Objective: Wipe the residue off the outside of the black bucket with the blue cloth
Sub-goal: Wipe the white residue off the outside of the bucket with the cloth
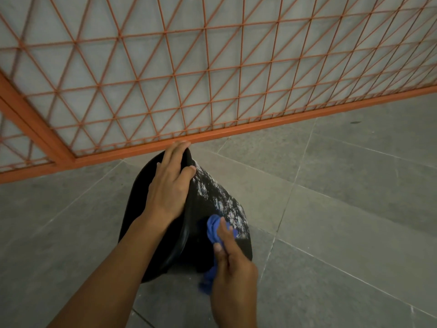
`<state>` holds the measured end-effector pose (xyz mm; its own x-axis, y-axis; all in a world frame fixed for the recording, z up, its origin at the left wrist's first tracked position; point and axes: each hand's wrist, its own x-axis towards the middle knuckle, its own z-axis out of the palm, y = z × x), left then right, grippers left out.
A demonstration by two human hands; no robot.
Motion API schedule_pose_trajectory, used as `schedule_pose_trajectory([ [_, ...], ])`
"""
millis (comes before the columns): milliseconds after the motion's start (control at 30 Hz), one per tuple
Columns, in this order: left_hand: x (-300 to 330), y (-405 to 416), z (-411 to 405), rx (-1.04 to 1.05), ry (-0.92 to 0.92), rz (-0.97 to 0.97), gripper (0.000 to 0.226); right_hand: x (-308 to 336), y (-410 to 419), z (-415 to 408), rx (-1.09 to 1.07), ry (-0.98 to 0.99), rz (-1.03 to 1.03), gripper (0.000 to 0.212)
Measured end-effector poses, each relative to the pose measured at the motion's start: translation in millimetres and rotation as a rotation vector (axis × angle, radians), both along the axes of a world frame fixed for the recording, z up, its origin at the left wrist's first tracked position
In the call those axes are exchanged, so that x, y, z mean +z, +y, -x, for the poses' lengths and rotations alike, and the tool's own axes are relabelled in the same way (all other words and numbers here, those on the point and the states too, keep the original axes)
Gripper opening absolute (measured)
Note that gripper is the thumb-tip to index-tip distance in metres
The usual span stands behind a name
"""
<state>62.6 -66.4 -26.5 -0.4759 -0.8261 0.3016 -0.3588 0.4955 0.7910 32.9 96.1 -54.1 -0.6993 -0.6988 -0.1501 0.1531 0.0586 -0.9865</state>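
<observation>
We steady the bucket and wipe its side

The black bucket tilts on the floor, stiff, probably light; our left hand clamps its rim, our right hand pinches the soft blue cloth against white residue

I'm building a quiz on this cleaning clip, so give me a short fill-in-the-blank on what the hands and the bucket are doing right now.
1. The right hand presses a bunched ____ cloth against the outside of the black bucket.
2. The left hand grips the bucket's ____.
3. The white residue lies on the bucket's wall, ____ the cloth in the picture.
4. Behind the bucket stands an ____ metal grid.

Missing words: blue; rim; above; orange
</observation>
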Motion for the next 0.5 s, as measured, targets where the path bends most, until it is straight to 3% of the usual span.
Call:
schedule_pose_trajectory([
  [33, -1, -1, -1, 0.002, -0.001, -0.002, 0.075, 2, 0, -2, 0.002, -0.038, 0.032, 0.044],
  [200, 1, 0, 1, -0.012, 0.005, 0.010, 0.071, -15, -3, 18, 0.023, 0.217, -0.040, 0.039],
  [367, -1, -6, -3, 0.009, 0.014, -0.017, 0.066, -9, 12, 1, 0.161, 0.288, -0.050, 0.034],
  [500, 0, -3, 2, 0.008, 0.015, -0.004, 0.072, -17, 0, 21, 0.077, 0.252, -0.086, 0.033],
])
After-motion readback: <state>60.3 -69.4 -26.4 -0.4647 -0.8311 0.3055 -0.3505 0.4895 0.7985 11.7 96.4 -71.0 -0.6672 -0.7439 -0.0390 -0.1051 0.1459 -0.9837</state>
